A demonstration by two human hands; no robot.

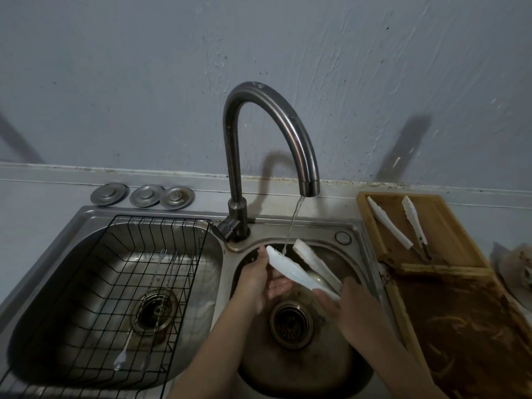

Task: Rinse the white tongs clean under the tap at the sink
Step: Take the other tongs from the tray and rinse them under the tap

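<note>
White tongs [290, 269] are held over the right sink basin [357, 254], their two arms spread toward the back. My right hand [349, 305] grips them at the hinge end. My left hand [263, 279] cups the left arm from below, thumb on its tip. Water runs from the curved steel tap [288, 119] and lands between the two arms near their tips.
A second pair of white tongs [403, 226] lies on the wooden board [460, 283] right of the sink. The left basin holds a black wire rack [100, 283] with thin metal utensils. Three metal plugs [144, 195] sit on the ledge behind. A drain strainer [290, 323] lies below my hands.
</note>
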